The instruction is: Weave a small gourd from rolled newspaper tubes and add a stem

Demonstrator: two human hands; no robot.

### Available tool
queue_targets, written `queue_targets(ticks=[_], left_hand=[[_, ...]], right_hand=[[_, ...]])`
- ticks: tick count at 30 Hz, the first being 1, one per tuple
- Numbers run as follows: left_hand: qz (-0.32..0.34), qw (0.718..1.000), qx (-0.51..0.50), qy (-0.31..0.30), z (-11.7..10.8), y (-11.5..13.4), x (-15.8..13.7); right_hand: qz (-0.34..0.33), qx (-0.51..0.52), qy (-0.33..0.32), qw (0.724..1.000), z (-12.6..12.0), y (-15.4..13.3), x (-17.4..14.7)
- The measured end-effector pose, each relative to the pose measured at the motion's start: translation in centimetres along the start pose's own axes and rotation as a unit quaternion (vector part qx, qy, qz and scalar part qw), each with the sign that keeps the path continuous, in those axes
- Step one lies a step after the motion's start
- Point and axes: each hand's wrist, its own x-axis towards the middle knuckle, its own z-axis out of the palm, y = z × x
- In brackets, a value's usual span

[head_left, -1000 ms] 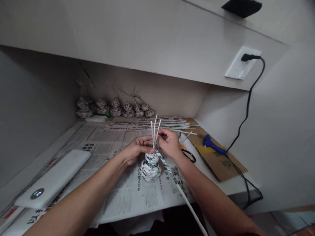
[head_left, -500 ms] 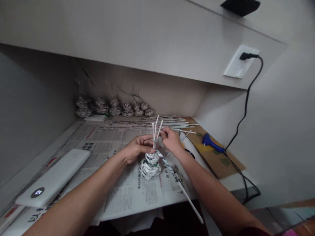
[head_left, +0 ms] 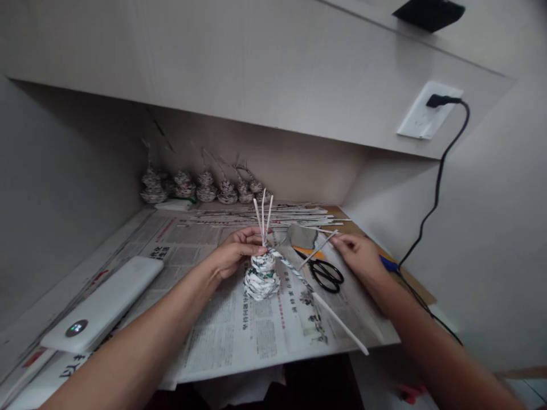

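A gourd-shaped weave of rolled newspaper strips [head_left: 261, 283] stands on the newspaper, with a few white paper spokes rising from its narrow neck. My left hand [head_left: 239, 250] pinches that neck from the left, thumb in front. From the neck a long rolled-paper strip [head_left: 337, 322] slants down to the right, its loose end past the newspaper's picture. To the right, my right hand [head_left: 356, 250] has its fingertips closed at the upper end of a thin grey paper stick [head_left: 316, 250]. Beneath that stick lie black-handled scissors [head_left: 327, 276], their blades partly hidden.
Behind lies a bundle of paper sticks [head_left: 265, 216], and several finished woven gourds [head_left: 205, 188] line the back wall. A grey pad [head_left: 301, 236] is near the scissors. A white power bank [head_left: 106, 302] rests at left. A blue tool [head_left: 388, 263] with a cord is partly behind my right arm.
My right hand has left the gourd's spokes and moved right to the thin grey stick, uncovering the scissors and pad. The left hand keeps its hold on the neck. The view has shifted slightly.
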Motion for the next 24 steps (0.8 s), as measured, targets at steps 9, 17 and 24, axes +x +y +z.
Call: queue_targets(ticks=[9,17,24], left_hand=[[0.005,1.0,-0.007,-0.008,-0.1,0.3,0.0],[0.009,1.0,-0.002,0.01,-0.5,0.3,0.3],[0.026,0.998,0.013,0.058,-0.9,-0.1,0.7]], right_hand=[[0.183,-0.27,-0.071,0.942,-2.5,10.4,-0.4],[0.142,-0.302,-0.091,0.938,-3.0,11.3,-0.7],[0.164,-0.24,-0.015,0.957,-3.5,8.7,-1.9]])
